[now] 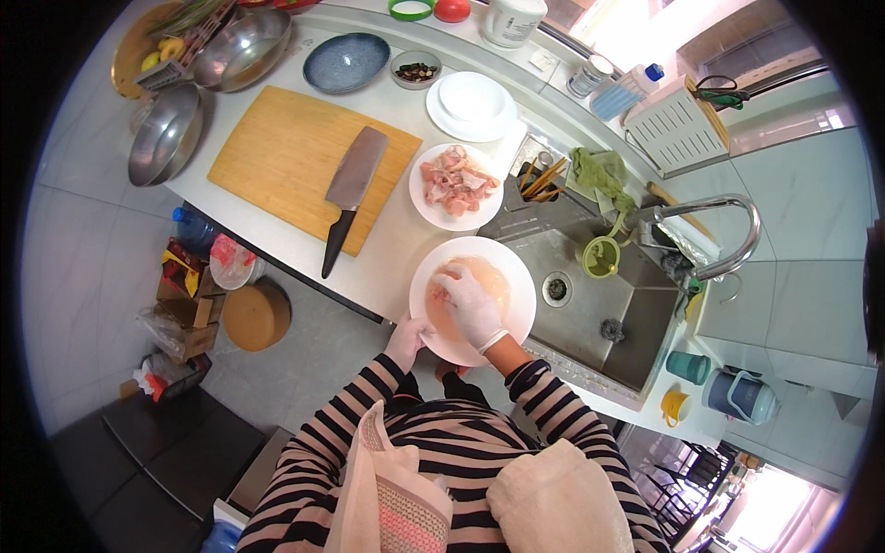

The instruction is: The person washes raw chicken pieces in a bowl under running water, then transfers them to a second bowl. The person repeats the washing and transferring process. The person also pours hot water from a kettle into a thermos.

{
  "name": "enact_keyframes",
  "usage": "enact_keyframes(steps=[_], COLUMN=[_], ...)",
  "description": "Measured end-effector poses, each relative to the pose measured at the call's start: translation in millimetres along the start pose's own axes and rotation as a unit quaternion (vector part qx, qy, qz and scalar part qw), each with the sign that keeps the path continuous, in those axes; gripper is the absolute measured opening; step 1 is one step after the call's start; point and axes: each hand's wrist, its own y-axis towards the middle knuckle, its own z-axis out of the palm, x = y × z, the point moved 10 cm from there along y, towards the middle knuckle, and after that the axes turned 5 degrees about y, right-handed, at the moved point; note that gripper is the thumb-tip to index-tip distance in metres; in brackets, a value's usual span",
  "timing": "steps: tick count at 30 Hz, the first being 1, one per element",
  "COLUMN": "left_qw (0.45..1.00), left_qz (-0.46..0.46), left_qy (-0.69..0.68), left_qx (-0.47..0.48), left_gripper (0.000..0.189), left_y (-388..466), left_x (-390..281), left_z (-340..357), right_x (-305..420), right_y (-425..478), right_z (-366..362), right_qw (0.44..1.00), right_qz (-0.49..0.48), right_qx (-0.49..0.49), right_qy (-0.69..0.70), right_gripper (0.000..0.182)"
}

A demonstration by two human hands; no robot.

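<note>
Close before me is a large white bowl [525,304] holding cloudy pinkish liquid. My left hand [406,343], in a thin white glove, grips its near-left rim. Also gloved, my right hand [473,307] reaches into the bowl with curled fingers. A little pinkish meat [439,296] shows beside those fingertips; whether they pinch it is hidden. Just beyond the bowl stands a white plate [419,200] piled with raw meat pieces [458,183]. To the left, a cleaver [357,173] with a black handle lies across a wooden cutting board [276,145].
At right is a steel sink [539,321] with a curved faucet [750,228] and a green ladle [600,257]. Stacked white dishes [508,128], a small bowl of dark pieces [416,72], a blue-grey plate [346,62] and steel basins [166,135] line the counter's back and left.
</note>
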Motion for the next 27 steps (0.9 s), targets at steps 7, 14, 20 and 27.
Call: enact_keyframes(steps=[7, 14, 20, 27], left_qw=[0.999, 0.998, 0.998, 0.998], left_qz=[-0.019, -0.020, -0.011, -0.024], left_qy=[0.030, 0.044, 0.043, 0.043], left_qx=[-0.032, -0.029, -0.037, -0.040], left_gripper=[0.051, 0.055, 0.054, 0.054], left_y=[2, -1, -4, -1], left_x=[9, 4, -1, 8], left_z=[-9, -1, 2, -4], right_x=[-29, -39, -48, -30], right_y=[-10, 14, 105, 157], right_z=[30, -24, -69, -79], right_qw=[0.989, 0.949, 0.954, 0.996], right_qz=[0.096, 0.233, 0.193, 0.044], right_qx=[0.115, 0.094, -0.043, -0.050], right_qy=[-0.008, 0.190, 0.224, -0.067], right_gripper=[0.018, 0.014, 0.012, 0.030])
